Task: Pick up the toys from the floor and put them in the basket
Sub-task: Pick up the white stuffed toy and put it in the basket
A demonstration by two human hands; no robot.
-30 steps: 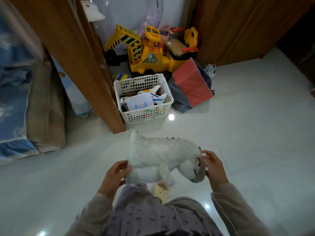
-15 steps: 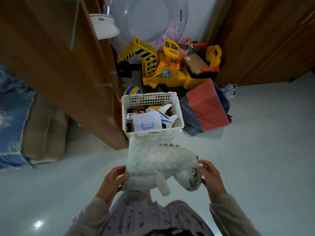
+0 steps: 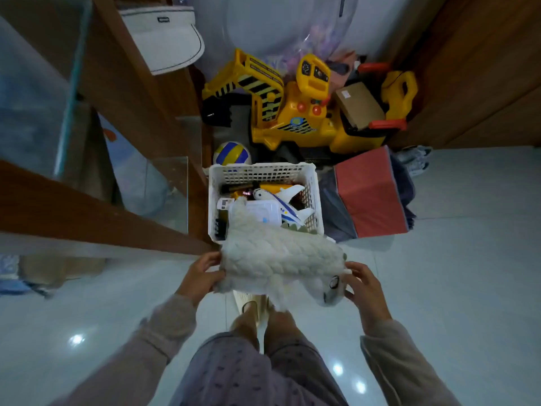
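I hold a white fluffy plush animal (image 3: 278, 256) in both hands, just above the near rim of the white plastic basket (image 3: 317, 197). My left hand (image 3: 202, 276) grips its rear end. My right hand (image 3: 363, 284) grips its head, which points right and down. The plush's tail end overlaps the basket's front edge. Inside the basket lie a white toy plane (image 3: 285, 202), a clear plastic box (image 3: 263, 212) and several smaller toys.
A yellow ride-on excavator (image 3: 298, 112) stands behind the basket, with a cardboard box (image 3: 358, 105) on its seat. A striped ball (image 3: 232, 153) lies at the basket's far left corner. A red fabric box (image 3: 370, 191) leans at its right. A wooden shelf (image 3: 111, 200) rises on the left.
I have stepped closer to the basket. The plush has moved forward with both hands and now overlaps the basket's near rim instead of hanging short of it.
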